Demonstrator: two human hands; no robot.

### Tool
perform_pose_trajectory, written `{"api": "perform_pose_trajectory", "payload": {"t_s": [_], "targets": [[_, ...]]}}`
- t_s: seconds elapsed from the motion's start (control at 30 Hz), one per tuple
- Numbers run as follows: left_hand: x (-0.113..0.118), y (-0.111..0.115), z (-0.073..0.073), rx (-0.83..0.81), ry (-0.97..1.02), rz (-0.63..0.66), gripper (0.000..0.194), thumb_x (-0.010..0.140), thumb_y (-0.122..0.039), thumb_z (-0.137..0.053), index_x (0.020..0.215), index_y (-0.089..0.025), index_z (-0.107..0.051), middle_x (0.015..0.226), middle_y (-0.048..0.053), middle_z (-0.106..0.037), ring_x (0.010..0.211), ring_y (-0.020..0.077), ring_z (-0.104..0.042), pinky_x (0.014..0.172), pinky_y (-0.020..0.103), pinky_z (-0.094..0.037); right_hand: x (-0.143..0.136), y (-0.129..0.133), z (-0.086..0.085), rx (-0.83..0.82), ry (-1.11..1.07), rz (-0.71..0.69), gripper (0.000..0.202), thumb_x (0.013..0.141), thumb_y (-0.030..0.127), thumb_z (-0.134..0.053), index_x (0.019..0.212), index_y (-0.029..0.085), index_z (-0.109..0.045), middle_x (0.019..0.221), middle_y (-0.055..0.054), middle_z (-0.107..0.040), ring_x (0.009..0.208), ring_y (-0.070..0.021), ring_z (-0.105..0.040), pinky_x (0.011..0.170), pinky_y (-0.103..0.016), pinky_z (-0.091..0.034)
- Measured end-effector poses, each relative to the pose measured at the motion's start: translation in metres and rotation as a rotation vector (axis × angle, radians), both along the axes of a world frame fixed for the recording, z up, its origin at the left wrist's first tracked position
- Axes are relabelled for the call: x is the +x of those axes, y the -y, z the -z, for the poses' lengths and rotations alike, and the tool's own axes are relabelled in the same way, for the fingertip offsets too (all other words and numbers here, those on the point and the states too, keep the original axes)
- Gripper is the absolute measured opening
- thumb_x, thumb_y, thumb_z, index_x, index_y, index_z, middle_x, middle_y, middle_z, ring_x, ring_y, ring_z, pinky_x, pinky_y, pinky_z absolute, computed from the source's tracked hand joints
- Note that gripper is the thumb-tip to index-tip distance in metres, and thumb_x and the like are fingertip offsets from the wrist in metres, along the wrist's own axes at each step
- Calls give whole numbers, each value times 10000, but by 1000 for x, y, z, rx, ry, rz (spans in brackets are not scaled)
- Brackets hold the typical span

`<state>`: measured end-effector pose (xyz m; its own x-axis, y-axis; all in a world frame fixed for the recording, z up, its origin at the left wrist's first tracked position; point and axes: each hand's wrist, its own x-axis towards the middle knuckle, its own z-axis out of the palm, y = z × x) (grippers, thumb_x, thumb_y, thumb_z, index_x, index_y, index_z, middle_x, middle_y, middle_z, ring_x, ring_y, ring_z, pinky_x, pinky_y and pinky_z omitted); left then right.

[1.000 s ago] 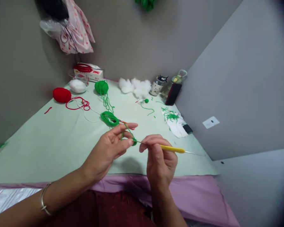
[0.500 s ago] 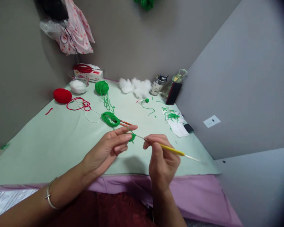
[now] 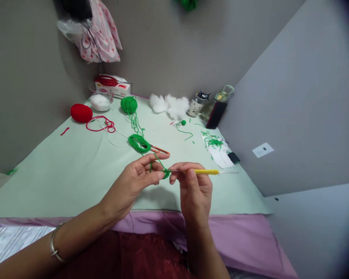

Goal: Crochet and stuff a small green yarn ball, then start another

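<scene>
A small green crochet piece [image 3: 166, 174] is pinched between the thumb and fingers of my left hand [image 3: 136, 176]. Green yarn runs from the piece up over my raised left index finger. My right hand [image 3: 193, 186] grips a crochet hook [image 3: 206, 171] by its yellow handle, held nearly level. The hook's thin metal shaft meets the green piece; its tip is too small to make out. Beyond my left hand lies a loose coil of green yarn [image 3: 139, 143], beside orange-handled scissors [image 3: 159, 150].
A red yarn ball [image 3: 81, 112], a white yarn ball [image 3: 100, 102] and a green yarn ball [image 3: 129, 105] sit at the back left. White stuffing [image 3: 174, 106], a pen cup [image 3: 195, 106] and a dark phone [image 3: 216, 115] stand along the back. Green yarn scraps [image 3: 213, 142] lie on white paper at right.
My right hand has shifted slightly left, and the hook has turned from slanted to nearly level, its shaft now at the green piece. My left fingers have spread, showing more yarn.
</scene>
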<state>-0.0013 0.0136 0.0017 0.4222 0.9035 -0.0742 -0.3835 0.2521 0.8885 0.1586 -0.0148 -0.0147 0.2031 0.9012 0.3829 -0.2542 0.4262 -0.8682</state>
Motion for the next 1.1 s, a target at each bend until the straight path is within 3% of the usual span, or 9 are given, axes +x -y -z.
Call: {"api": "perform_pose_trajectory", "payload": {"t_s": [0.17, 0.3, 0.5, 0.63, 0.77, 0.87, 1.1], "targets": [[7, 2, -3, -14, 20, 3, 382, 851, -255, -809, 1227, -273, -743, 856, -34, -606, 758, 92, -505, 762, 219, -428, 3, 3, 1, 28, 48, 11, 193, 1034, 278, -568, 975, 244, -748, 953, -31, -754, 709, -127, -670, 680, -296, -551], [11, 0, -3, -87, 49, 44, 525, 817, -243, -843, 1322, -249, -698, 831, -32, -595, 652, 71, -428, 633, 199, -388, 4, 4, 6, 74, 116, 83, 178, 1017, 260, -600, 969, 241, -771, 934, -33, -716, 753, -132, -649, 704, -301, -523], [8, -6, -1, -241, 228, 200, 438, 802, -251, -858, 1224, -173, -770, 648, -76, -393, 549, 45, -210, 530, 179, -306, 13, 1, 2, 3, -37, 85, 181, 1001, 293, -616, 911, 223, -756, 850, -23, -696, 652, -109, -620, 611, -256, -522], [13, -3, 2, -145, 163, 127, 339, 802, -229, -847, 1138, -218, -803, 776, -25, -546, 596, 51, -348, 562, 177, -349, 14, 1, 1, -6, -45, 33, 186, 1000, 313, -615, 902, 232, -751, 818, -16, -684, 636, -112, -599, 585, -252, -506], [18, 1, 5, 0, 24, 13, 379, 796, -241, -852, 1169, -256, -787, 876, 7, -659, 814, 128, -557, 758, 232, -456, 7, 4, 4, 63, 182, 136, 159, 995, 233, -627, 946, 249, -778, 918, -29, -723, 795, -141, -646, 725, -296, -531], [15, 0, 6, 30, -25, -24, 363, 793, -257, -855, 1150, -285, -793, 900, -6, -648, 849, 132, -563, 837, 256, -459, 6, 5, 5, 55, 157, 148, 169, 1004, 226, -615, 960, 259, -775, 936, -18, -743, 755, -125, -641, 725, -294, -529], [8, 0, 7, 88, -80, -16, 305, 865, -275, -793, 1167, -317, -784, 907, -17, -603, 854, 118, -526, 805, 229, -440, 11, 4, 4, 7, 0, 24, 207, 1046, 272, -547, 956, 244, -732, 912, -8, -766, 702, -110, -684, 683, -268, -563]]}}
